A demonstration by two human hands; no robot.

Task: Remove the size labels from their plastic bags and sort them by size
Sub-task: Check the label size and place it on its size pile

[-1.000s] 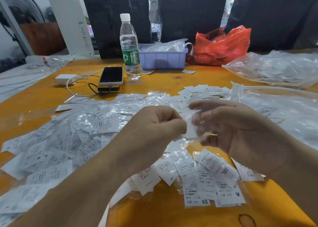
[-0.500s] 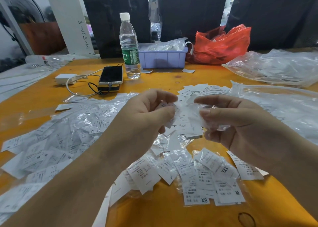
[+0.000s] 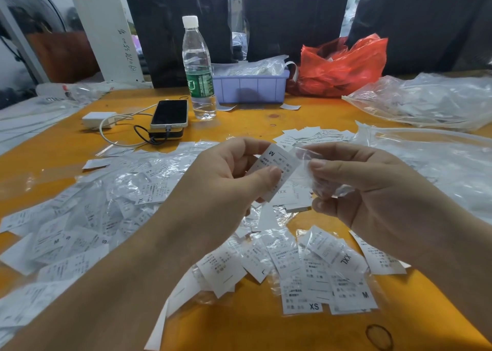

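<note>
White paper marked M, the size label [image 3: 274,171], sits pinched in our left hand [image 3: 226,188] while our right hand [image 3: 372,191] pinches its crumpled plastic bag [image 3: 323,184] above the label-strewn orange surface [image 3: 253,123].

Centre frame, the white paper label [image 3: 275,168] pinched up reads "M"; lower right, flat white tags show "XS" [image 3: 314,306], "M" [image 3: 365,294] and "XXL" [image 3: 346,259]; upper left, a handwritten number on the white post [image 3: 130,55], not fully legible.
</note>
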